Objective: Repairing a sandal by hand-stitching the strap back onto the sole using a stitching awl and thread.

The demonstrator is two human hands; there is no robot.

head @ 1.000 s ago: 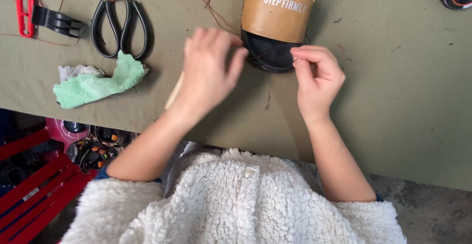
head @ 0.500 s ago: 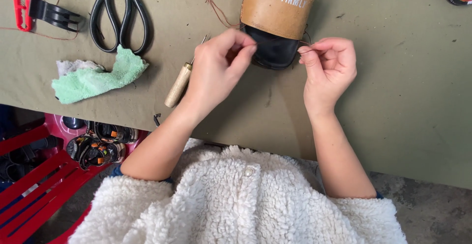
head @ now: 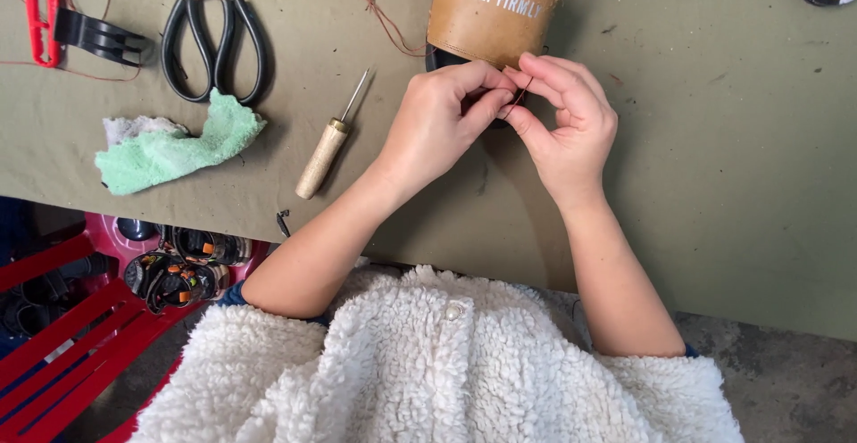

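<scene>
From my feed, both hands meet right at the near edge of the tan shoe insole point(head: 491, 10) on the olive table point(head: 732, 166): left hand point(head: 437, 122) and right hand point(head: 567, 126) are each closed w/ fingertips pinched on a thin reddish thread point(head: 516, 97) btw them (can't tell if there's a needle in there). Wooden-handled awl point(head: 326, 144) lies just left of the left hand, w/ a green cloth point(head: 178, 149) and black scissors point(head: 212, 37) further left.
</scene>
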